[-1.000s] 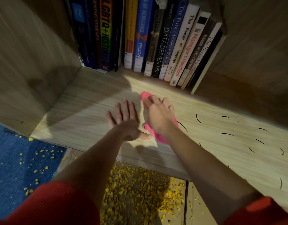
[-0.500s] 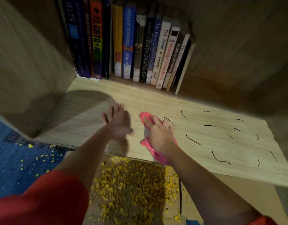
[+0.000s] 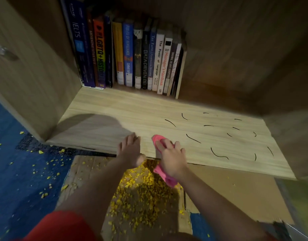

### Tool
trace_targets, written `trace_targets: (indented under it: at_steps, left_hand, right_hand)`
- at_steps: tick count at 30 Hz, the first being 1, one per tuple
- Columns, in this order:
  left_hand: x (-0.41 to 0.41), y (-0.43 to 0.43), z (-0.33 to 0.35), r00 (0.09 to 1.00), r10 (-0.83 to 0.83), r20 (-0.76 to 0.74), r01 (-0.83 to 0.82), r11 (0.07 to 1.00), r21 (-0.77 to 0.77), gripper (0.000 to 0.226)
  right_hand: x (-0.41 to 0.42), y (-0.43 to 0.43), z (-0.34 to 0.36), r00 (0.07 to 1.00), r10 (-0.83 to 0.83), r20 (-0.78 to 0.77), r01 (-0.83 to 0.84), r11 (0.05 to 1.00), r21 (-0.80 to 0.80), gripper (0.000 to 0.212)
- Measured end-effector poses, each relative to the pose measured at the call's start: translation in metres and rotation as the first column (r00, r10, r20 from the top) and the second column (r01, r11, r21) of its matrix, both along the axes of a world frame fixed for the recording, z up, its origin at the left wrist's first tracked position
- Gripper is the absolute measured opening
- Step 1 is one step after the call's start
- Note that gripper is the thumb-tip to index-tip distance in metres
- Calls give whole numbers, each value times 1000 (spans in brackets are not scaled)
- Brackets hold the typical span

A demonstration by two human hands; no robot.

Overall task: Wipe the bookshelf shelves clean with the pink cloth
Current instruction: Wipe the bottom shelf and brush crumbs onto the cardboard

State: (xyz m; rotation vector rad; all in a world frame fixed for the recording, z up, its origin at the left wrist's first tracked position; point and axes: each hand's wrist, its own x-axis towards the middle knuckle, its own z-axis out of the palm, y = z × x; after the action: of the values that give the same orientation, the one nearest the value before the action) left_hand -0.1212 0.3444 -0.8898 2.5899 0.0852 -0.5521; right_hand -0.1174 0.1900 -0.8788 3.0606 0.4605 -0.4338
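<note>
In the head view, the pink cloth [image 3: 164,176] is small, bright and bunched up. It lies at the front edge of the wooden shelf [image 3: 132,110], with one end on the wood and the other end hanging off the edge. The right hand [image 3: 172,157] holds it, with fingers bent over the top. The left hand [image 3: 130,150] lies just beside it, fingers straight and flat on the shelf, holding nothing. Thin black marks [image 3: 193,138] are on the wood to the right. Books [image 3: 130,58] stand in a row at the back. Yellow bits [image 3: 141,190] cover the floor below.
</note>
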Motion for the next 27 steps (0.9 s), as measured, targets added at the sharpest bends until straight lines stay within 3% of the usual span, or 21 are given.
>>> trace_targets:
  at_steps: [2, 6, 10, 15, 19, 23, 27]
  left_hand:
    - [-4, -2, -3, 1000, -26, 11, 25, 998, 56, 75]
    - [-5, -12, 2, 999, -41, 24, 40, 997, 60, 71]
    - [2, -36, 9, 994, -86, 62, 84, 996, 34, 67]
    - [7, -55, 11, 996, -65, 66, 63, 997, 33, 66]
    - [15, -53, 7, 999, -21, 35, 17, 995, 95, 69]
    - [29, -50, 2, 994, -84, 75, 61, 961, 269, 75]
    - [44, -58, 4, 995, -64, 81, 42, 969, 245, 84]
  right_hand:
    - [-7, -13, 1, 1000, 12, -6, -12, 1000, 16, 73]
    - [-11, -41, 10, 982, -191, -9, 191, 981, 21, 68]
    - [-28, -47, 7, 992, -127, -10, 127, 992, -17, 69]
    - [-19, -63, 13, 960, -278, -13, 278, 961, -5, 64]
    - [-20, -55, 15, 981, -192, -31, 191, 981, -37, 67]
    - [-3, -46, 21, 984, -175, -44, 173, 984, -48, 61]
    - [22, -29, 18, 976, -204, -74, 202, 979, -37, 61]
